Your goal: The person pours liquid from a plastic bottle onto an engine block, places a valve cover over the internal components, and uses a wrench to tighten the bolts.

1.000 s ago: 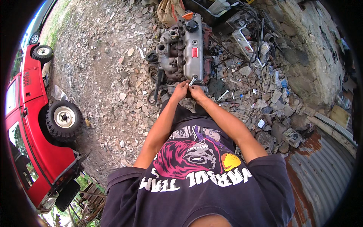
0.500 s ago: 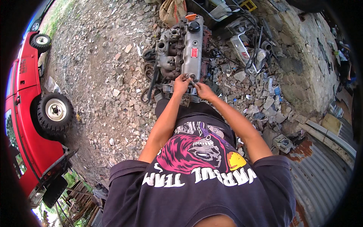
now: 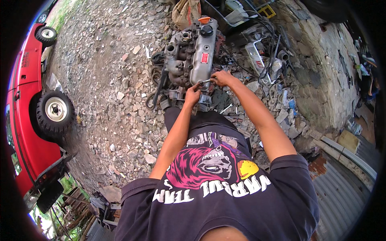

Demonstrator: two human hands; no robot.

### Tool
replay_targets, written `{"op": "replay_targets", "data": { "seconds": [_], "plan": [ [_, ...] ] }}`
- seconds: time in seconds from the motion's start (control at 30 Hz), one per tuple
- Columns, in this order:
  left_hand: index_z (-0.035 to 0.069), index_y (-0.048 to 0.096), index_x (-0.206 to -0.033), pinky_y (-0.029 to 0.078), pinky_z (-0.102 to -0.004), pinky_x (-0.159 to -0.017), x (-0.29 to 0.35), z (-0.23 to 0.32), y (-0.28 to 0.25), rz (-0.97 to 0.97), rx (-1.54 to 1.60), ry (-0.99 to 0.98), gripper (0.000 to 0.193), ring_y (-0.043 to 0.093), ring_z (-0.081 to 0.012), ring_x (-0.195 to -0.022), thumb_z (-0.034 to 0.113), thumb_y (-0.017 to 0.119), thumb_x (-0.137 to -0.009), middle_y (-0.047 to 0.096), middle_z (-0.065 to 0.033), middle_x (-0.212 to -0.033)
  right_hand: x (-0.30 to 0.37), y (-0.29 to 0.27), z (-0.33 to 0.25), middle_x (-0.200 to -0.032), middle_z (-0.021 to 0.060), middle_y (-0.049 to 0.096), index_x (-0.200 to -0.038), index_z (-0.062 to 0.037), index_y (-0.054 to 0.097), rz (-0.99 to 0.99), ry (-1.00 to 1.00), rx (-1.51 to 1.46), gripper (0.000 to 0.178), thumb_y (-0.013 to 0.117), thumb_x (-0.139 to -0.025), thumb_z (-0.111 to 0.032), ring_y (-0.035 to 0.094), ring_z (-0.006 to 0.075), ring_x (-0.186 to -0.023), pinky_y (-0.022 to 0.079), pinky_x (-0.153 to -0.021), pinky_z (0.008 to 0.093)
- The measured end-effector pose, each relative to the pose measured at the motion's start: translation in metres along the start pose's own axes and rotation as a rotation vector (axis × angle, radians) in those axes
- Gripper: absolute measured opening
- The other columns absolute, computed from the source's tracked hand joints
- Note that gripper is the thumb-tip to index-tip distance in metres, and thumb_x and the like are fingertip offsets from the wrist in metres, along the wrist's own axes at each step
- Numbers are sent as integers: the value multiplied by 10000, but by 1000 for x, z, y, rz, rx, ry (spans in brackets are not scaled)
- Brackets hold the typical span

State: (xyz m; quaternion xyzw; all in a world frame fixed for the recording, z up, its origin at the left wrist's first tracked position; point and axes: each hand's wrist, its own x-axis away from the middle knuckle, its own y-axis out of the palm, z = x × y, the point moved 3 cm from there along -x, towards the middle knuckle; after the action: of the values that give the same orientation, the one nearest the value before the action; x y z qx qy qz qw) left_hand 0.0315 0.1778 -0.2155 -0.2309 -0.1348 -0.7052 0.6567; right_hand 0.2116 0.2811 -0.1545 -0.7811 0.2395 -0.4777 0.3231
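A grey engine stands on the rubble in front of me, its long metal valve cover topped by a black cap. Across the near end of that cover lies a wrench. My right hand is closed round the wrench's right end. At its left end, the fingers of my left hand are closed and press on the wrench's head. Whatever fastener sits under that head is hidden. A second wrench rests on the ground between the engine and my legs.
On the left is a red vehicle with chunky tyres. A paper sack sits behind the engine. To the right are a grey slatted part, hoses and loose scrap beside a stone wall. Corrugated metal sheet lies lower right.
My right hand has swung out to the right and away from me, turning the wrench more crosswise. My left hand stays at the cover's near end. The second wrench now shows on the ground.
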Motion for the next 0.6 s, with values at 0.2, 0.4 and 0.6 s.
{"op": "replay_targets", "data": {
  "seconds": [0.2,0.4,0.6],
  "plan": [
    [-14,451,-1345,470,-267,-856,4,-5,-3,-38,-54,71,489,598,-135,-976,16,561,-869,631,-118,-1167,-19,-1,-5,-1020,100,679,-1070,-209,679,-15,-35,-5,299,593,-873,-417,625,326,-970,458,-838,481],
    [34,484,-1331,458,-307,-890,4,24,8,-71,-66,124,513,625,-215,-1029,91,588,-833,649,-167,-1133,-25,105,58,-871,100,683,-984,-43,657,18,-81,-743,307,564,-922,-329,626,174,-803,494,-738,349],
    [15,476,-1338,445,-292,-914,10,20,-10,-63,-124,63,491,582,-172,-1038,61,572,-859,626,-133,-1161,8,151,-52,-886,118,663,-1036,11,620,-50,61,-1189,237,496,-931,-162,628,216,-785,506,-696,355]
  ]
}}
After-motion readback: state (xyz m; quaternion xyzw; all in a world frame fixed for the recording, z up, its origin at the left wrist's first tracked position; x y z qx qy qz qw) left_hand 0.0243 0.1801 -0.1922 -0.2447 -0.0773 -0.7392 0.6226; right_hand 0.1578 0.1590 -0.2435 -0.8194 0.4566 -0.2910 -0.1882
